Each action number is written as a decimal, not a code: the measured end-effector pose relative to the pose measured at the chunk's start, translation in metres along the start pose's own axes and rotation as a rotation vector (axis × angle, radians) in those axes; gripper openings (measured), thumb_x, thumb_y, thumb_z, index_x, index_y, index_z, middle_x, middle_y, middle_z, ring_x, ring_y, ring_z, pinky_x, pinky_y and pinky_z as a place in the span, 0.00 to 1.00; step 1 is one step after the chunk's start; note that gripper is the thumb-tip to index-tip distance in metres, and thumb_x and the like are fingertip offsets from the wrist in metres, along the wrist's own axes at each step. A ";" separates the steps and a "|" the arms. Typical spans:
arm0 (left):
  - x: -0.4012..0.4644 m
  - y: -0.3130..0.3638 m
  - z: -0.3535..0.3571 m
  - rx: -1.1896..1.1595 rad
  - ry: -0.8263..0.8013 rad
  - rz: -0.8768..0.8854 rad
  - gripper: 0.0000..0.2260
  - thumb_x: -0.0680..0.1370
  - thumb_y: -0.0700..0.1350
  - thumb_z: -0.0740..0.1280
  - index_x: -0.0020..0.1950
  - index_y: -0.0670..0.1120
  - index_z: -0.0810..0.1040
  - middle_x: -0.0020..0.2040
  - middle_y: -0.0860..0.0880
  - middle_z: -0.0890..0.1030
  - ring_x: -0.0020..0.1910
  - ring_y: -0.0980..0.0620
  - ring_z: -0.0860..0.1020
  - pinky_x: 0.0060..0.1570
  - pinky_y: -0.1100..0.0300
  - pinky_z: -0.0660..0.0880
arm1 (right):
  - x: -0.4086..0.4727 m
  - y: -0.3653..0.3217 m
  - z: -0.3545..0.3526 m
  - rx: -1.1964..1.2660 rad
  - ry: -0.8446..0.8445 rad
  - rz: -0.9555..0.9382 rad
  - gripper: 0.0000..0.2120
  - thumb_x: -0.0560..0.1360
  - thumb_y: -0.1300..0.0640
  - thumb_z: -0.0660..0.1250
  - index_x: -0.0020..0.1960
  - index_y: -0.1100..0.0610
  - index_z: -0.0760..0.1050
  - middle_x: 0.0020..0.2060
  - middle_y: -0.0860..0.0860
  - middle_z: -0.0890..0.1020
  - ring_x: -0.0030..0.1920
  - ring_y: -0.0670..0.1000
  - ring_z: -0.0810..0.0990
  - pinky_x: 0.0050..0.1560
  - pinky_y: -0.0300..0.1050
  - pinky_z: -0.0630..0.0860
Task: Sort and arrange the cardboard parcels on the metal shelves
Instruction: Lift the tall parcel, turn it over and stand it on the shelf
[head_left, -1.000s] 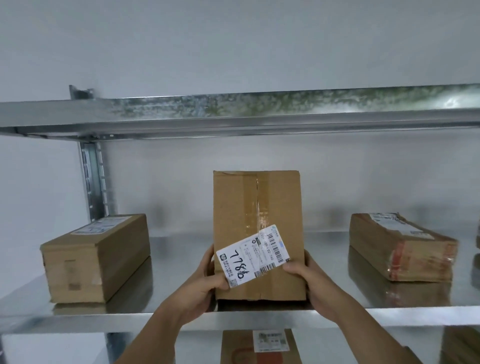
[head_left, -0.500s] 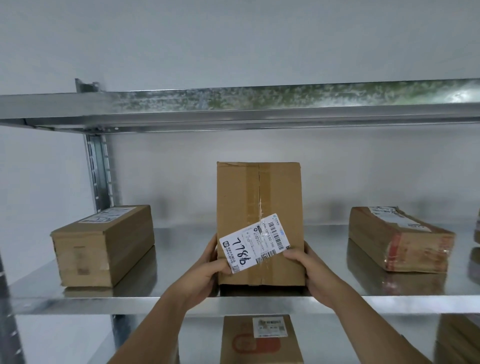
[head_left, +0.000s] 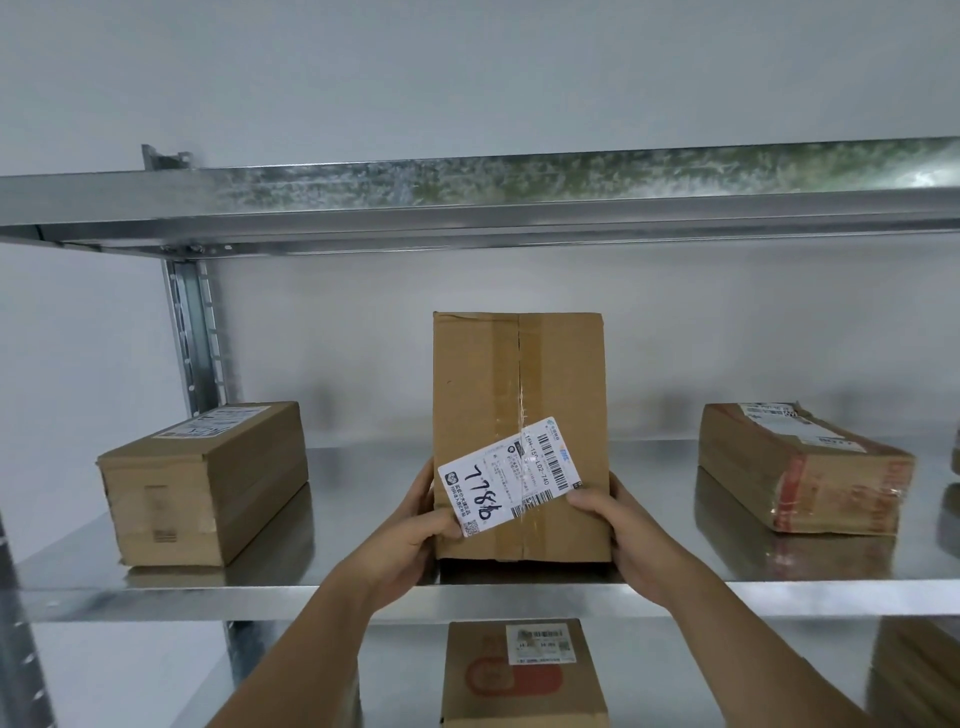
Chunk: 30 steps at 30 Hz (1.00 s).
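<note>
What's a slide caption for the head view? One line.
Both hands, left and right, steady an upright labelled parcel on the metal shelf.

Two bare forearms rise from the bottom edge of the view, with no sleeve, watch or bracelet showing on either. The left hand (head_left: 410, 540) and the right hand (head_left: 631, 540) are both ungloved, without rings on the visible fingers (head_left: 587, 501). The nails look short and plain.
</note>
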<state>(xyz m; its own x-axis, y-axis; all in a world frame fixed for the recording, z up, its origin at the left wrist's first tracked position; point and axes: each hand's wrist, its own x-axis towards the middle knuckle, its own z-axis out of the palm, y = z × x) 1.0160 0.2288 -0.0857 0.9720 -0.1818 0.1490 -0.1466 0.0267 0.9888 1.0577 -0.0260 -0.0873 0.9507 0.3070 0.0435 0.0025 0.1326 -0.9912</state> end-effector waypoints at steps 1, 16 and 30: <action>-0.001 0.001 0.001 -0.004 0.001 -0.003 0.38 0.71 0.36 0.70 0.77 0.60 0.63 0.66 0.48 0.82 0.64 0.49 0.81 0.60 0.59 0.76 | 0.000 0.000 0.000 0.000 0.000 -0.002 0.34 0.66 0.47 0.78 0.69 0.41 0.69 0.59 0.47 0.83 0.60 0.53 0.82 0.50 0.52 0.82; 0.001 -0.007 0.010 -0.009 0.274 0.065 0.30 0.73 0.53 0.75 0.73 0.64 0.69 0.66 0.57 0.80 0.66 0.47 0.79 0.64 0.44 0.78 | 0.001 0.002 -0.001 0.039 0.022 -0.069 0.32 0.70 0.31 0.66 0.71 0.36 0.67 0.67 0.44 0.76 0.68 0.50 0.75 0.71 0.58 0.72; 0.000 -0.004 0.026 0.144 0.208 0.074 0.36 0.71 0.72 0.67 0.77 0.64 0.65 0.70 0.61 0.73 0.69 0.55 0.73 0.63 0.55 0.76 | -0.011 0.003 0.001 -0.069 -0.059 -0.189 0.23 0.75 0.48 0.72 0.70 0.44 0.75 0.64 0.43 0.82 0.62 0.48 0.82 0.54 0.46 0.81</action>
<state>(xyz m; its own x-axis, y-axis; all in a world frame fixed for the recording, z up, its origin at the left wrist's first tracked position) 1.0117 0.2030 -0.0894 0.9723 0.0222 0.2327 -0.2289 -0.1101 0.9672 1.0473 -0.0277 -0.0903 0.9118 0.3374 0.2342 0.2019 0.1285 -0.9709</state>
